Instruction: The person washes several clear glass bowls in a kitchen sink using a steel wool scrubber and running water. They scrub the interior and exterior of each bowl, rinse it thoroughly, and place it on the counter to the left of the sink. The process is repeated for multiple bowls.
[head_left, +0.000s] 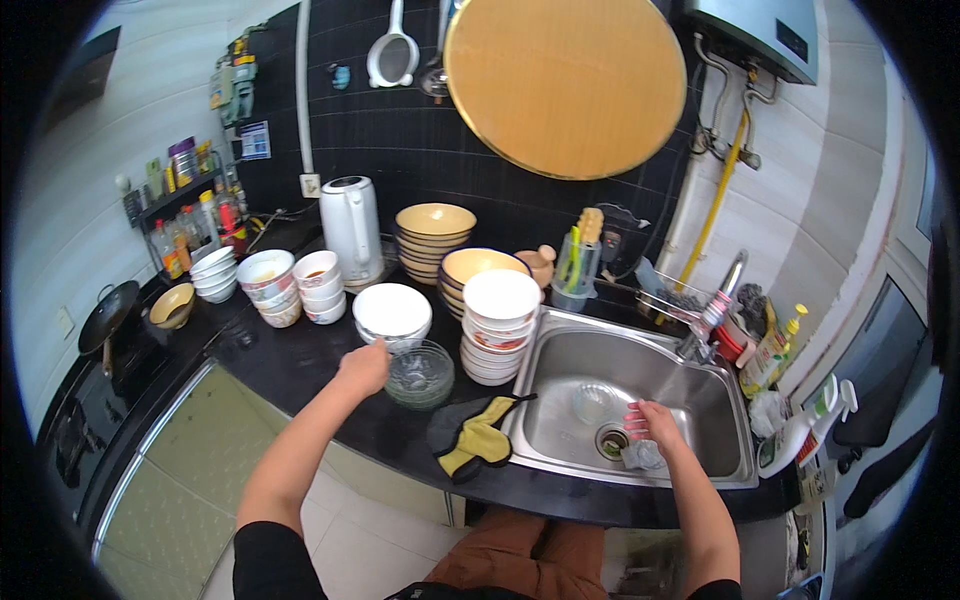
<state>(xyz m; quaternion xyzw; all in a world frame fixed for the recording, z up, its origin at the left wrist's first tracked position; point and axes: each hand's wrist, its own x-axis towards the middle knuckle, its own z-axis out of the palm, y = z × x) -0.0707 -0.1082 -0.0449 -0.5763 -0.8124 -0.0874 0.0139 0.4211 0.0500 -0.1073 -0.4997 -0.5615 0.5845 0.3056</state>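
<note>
1. Dark worktop (282,368) curving across the kitchen, and a black-and-yellow cloth (478,440) lies near its front edge!
2. Right hand (652,421) hangs over the steel sink (682,385), fingers loosely spread, released.
3. Left hand (363,369) is at the glass bowls' (420,378) left rim; gripping or merely touching, can't tell!
4. Just behind them, a white bowl (393,311); farther back, a white kettle (351,228).

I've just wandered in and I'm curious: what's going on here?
Someone is at a kitchen counter, left hand at the edge of some stacked glass bowls; its grip is unclear. The right hand is open over the sink, apparently empty. A tall stack of white bowls stands left of the sink.
</note>
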